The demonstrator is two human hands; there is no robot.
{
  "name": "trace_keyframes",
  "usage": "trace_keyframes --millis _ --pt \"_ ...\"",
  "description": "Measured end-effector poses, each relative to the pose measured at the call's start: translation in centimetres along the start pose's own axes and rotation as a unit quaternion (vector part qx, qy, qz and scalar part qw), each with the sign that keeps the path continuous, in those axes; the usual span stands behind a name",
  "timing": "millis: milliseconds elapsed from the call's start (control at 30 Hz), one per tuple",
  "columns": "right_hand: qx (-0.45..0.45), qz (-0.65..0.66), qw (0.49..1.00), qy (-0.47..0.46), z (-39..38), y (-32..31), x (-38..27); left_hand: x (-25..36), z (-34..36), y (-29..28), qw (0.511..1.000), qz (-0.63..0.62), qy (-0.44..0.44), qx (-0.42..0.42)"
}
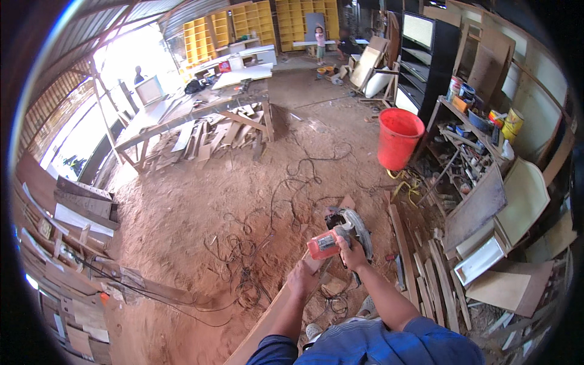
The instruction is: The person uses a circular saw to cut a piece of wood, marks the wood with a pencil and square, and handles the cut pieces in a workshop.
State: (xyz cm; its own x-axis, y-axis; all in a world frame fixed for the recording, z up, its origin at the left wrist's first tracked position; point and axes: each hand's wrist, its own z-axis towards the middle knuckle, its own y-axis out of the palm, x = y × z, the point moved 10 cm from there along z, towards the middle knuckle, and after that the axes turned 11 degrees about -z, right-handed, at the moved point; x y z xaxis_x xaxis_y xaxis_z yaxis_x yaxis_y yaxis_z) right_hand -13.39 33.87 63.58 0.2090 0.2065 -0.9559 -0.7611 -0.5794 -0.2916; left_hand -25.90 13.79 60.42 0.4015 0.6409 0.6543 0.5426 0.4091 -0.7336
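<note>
My right hand (353, 253) is wrapped round the handle of a circular saw (325, 244) with a red motor body and a grey-and-black guard. The saw sits at the far end of a long wooden board (266, 325), which slants from the lower edge up toward the middle. Just behind the saw's red body, my left hand (302, 281) grips the board, its fingers closed over the edge. Blade and cut line are hidden by the guard and the motor. Black cord hangs below the saw's handle.
Tangled cables (243, 243) lie on the dusty floor ahead. Long wood strips (429, 277) lie to my right, below a cluttered shelf (468, 131). A red bucket (398, 141) stands ahead right. Offcuts (228, 134) fill a workbench's underside. A small person (320, 44) stands far back.
</note>
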Motion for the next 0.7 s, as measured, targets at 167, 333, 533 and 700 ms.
trace_keyframes --millis 167,333,533,700 --pt "-0.009 -0.003 1.0 0.022 -0.2 -0.7 -0.1 0.8 0.0 -0.2 1.0 0.001 0.003 0.008" --pt "-0.064 -0.002 0.993 0.098 -1.0 0.0 -0.2 0.2 -0.1 -0.3 1.0 0.003 0.001 0.018" --pt "-0.025 0.001 0.999 0.047 -1.2 -0.5 -1.3 0.8 -0.4 -0.2 0.999 0.024 0.013 0.025" --pt "0.007 -0.024 1.0 -0.013 -0.6 -0.5 -0.4 0.4 -0.4 0.2 0.999 0.029 0.011 0.03"
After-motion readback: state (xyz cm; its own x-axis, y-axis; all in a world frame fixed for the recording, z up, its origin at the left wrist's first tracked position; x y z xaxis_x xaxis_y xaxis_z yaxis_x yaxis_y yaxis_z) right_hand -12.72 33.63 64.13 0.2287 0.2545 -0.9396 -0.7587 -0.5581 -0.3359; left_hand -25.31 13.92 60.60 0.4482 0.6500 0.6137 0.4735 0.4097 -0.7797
